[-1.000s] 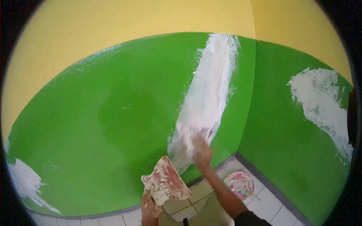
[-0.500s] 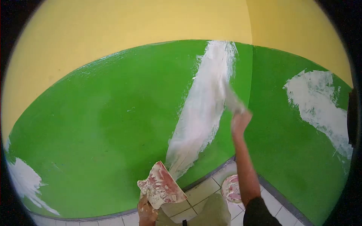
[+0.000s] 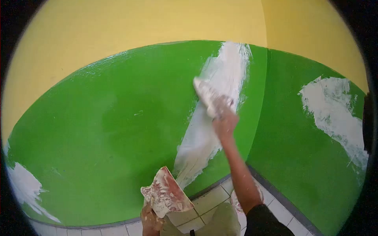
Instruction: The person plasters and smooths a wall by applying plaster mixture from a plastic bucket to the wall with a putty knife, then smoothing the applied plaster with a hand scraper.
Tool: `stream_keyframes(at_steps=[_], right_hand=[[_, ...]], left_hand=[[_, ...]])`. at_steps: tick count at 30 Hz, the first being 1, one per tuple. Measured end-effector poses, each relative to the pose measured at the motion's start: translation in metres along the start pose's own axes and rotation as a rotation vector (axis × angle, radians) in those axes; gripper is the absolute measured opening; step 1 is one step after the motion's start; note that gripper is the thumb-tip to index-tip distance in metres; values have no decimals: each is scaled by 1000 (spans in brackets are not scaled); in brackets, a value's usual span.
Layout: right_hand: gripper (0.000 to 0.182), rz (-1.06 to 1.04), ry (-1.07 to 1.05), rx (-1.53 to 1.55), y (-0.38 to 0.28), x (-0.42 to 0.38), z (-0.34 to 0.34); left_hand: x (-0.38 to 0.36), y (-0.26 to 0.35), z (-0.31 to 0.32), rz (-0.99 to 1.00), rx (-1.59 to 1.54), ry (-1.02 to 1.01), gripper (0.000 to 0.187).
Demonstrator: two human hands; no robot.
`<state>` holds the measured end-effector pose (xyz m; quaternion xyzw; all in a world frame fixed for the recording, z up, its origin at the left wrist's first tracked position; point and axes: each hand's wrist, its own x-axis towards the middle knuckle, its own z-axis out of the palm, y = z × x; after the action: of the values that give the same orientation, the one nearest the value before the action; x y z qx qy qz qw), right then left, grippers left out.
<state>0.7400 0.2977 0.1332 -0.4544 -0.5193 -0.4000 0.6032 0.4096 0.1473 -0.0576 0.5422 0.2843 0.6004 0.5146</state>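
Note:
My right hand (image 3: 225, 122) is closed on a wide scraper (image 3: 205, 94) coated in white filler, somewhat blurred by motion. The blade lies at the left edge of a long white strip of filler (image 3: 206, 131) that runs slanting down the green wall (image 3: 130, 133). Low in the view, my left hand (image 3: 151, 221) grips a second broad scraper (image 3: 168, 192), smeared with white and reddish-brown putty. That one is held near the strip's lower end. Its handle is hidden by my fingers.
A round putty-stained bucket (image 3: 235, 201) stands on the tiled floor (image 3: 210, 200), partly behind my right forearm. Other white filler patches mark the wall at right (image 3: 332, 112) and far left (image 3: 26, 185). Yellow paint (image 3: 138, 23) covers the wall above; a corner runs down at right.
My right hand has swung left and slightly down, carrying the scraper from the strip's right side to its left edge. The forearm now covers more of the bucket. My left hand has barely moved.

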Motion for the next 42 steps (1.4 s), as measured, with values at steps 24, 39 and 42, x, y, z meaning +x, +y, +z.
stream_keyframes(at_steps=[24, 39, 42], right_hand=[[48, -151, -7, 30, 52, 39, 0], [39, 233, -529, 322, 18, -263, -26], [33, 213, -367, 186, 43, -207, -38]], left_hand=[[1, 21, 30, -337, -845, 343, 31], [10, 51, 72, -350, -781, 633, 33], [1, 28, 53, -335, -796, 579, 33]])
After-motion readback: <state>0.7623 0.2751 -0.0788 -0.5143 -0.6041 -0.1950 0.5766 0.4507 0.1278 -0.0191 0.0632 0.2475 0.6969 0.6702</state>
